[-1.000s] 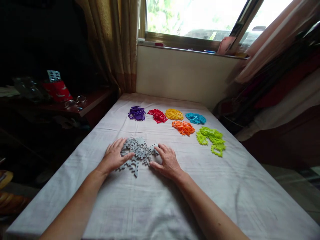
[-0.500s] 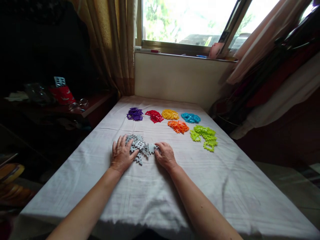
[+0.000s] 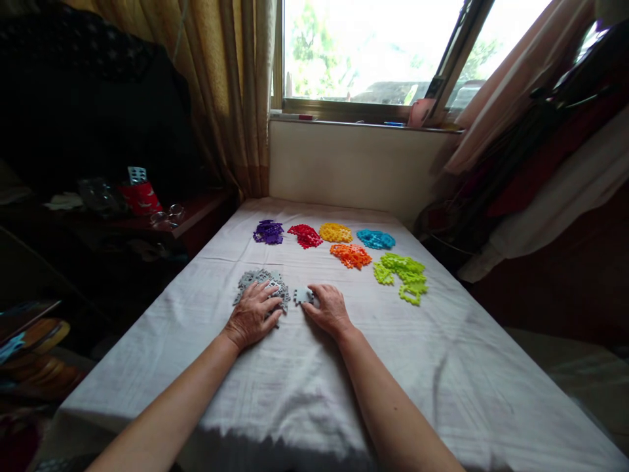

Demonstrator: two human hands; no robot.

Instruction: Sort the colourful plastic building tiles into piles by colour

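Observation:
Grey interlocking toy pieces with notched edges form a pile [image 3: 261, 280] near the middle of the table. My left hand [image 3: 253, 311] lies over the near part of that pile, its fingers spread, hiding some pieces. Just right of the pile, a flat grey interlocking piece [image 3: 302, 296] lies apart from the others. My right hand [image 3: 328, 308] pinches its right side between thumb and fingers.
Further back lie heaps of purple [image 3: 268, 232], red [image 3: 305, 235], yellow [image 3: 335, 232], blue [image 3: 376, 238], orange [image 3: 350, 256] and lime-green pieces [image 3: 401, 274]. A white cloth [image 3: 417, 387] covers the table. Clothes hang on the right; a dark side table [image 3: 196, 223] stands left.
My left hand has slid right and nearer, from the pile's left side onto its front. The single grey piece has come away from the pile in my right hand. The view has tilted up slightly.

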